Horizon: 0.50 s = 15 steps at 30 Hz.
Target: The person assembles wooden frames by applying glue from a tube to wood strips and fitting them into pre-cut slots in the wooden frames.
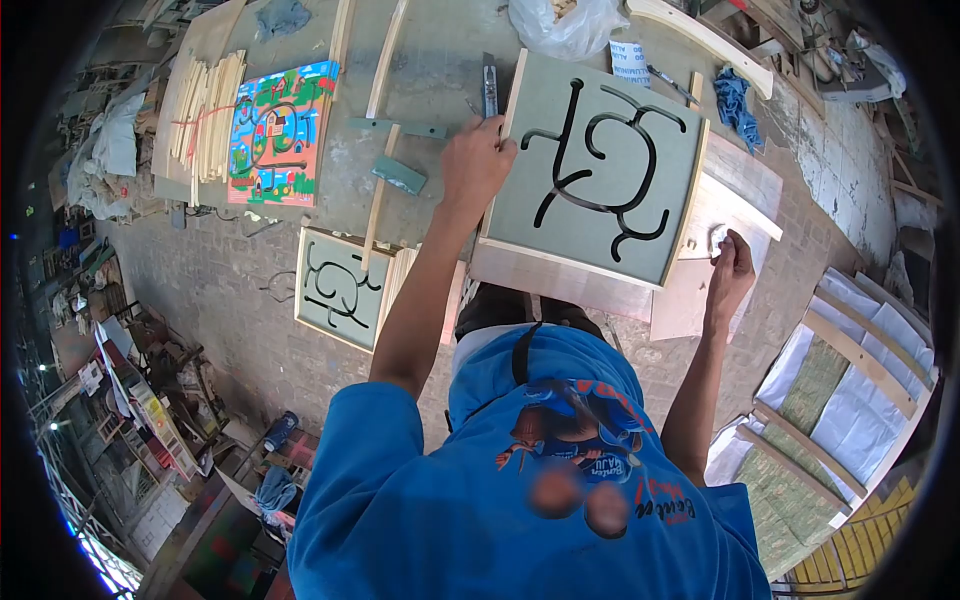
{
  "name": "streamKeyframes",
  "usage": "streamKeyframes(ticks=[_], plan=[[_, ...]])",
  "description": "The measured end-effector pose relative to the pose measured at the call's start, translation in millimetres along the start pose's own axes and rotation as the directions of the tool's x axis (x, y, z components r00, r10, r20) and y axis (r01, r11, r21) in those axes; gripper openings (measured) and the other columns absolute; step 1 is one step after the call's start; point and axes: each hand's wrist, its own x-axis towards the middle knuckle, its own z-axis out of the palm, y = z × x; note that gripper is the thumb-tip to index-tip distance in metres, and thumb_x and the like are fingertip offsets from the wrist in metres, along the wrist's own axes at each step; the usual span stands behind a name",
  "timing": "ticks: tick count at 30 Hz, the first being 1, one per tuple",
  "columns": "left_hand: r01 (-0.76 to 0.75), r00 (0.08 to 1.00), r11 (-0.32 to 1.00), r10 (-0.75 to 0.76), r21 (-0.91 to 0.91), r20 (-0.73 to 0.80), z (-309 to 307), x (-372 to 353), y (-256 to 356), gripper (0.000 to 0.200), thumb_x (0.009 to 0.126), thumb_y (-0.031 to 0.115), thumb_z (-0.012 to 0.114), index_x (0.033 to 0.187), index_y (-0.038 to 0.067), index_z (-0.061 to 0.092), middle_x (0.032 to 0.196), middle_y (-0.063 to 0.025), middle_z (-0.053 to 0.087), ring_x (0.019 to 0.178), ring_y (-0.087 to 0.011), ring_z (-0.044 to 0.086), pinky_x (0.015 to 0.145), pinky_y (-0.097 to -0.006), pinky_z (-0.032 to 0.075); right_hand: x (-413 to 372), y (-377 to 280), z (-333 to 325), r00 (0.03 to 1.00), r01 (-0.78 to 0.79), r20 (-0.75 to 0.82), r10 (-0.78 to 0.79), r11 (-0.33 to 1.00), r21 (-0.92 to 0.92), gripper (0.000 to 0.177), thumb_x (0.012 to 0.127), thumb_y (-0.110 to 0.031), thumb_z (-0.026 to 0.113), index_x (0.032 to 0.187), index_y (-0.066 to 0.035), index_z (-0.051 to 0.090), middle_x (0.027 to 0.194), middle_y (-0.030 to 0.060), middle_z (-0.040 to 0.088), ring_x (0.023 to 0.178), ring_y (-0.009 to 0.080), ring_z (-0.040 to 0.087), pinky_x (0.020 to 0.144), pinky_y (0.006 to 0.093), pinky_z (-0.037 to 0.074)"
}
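A framed grey-green panel [610, 130] with curved black grooves lies tilted on the workbench in front of me. My left hand [477, 160] grips its left wooden edge, fingers bent over the rim. Just beyond those fingertips lies a dark metal tool [490, 85]. To the right of the panel, my right hand [733, 265] is closed in a pinch on a small whitish piece [717, 238], perhaps crumpled cloth or paper. Under that hand are pale wooden boards [700, 300].
Left on the bench are a colourful painted board [283, 135], thin wood strips [207, 120] and a green block [399, 175]. A smaller grooved panel [342, 290] stands lower left. A plastic bag [565, 28] and blue cloth [738, 105] lie at the back.
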Motion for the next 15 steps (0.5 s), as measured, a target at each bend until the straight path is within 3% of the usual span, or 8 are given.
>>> streamKeyframes(ticks=[15], plan=[[0.004, 1.0, 1.0, -0.004, -0.028, -0.006, 3.7, -1.5, -2.2, 0.033, 0.077, 0.013, 0.063, 0.109, 0.005, 0.067, 0.094, -0.0149, 0.065, 0.078, -0.0333, 0.066, 0.071, -0.0447, 0.053, -2.0, 0.7, 1.1, 1.0, -0.011, 0.009, 0.011, 0.999, 0.035, 0.029, 0.093, -0.014, 0.053, 0.11, 0.006, 0.065, 0.077, 0.0071, 0.062, 0.064, 0.0101, 0.052, 0.06, 0.0253, 0.043]])
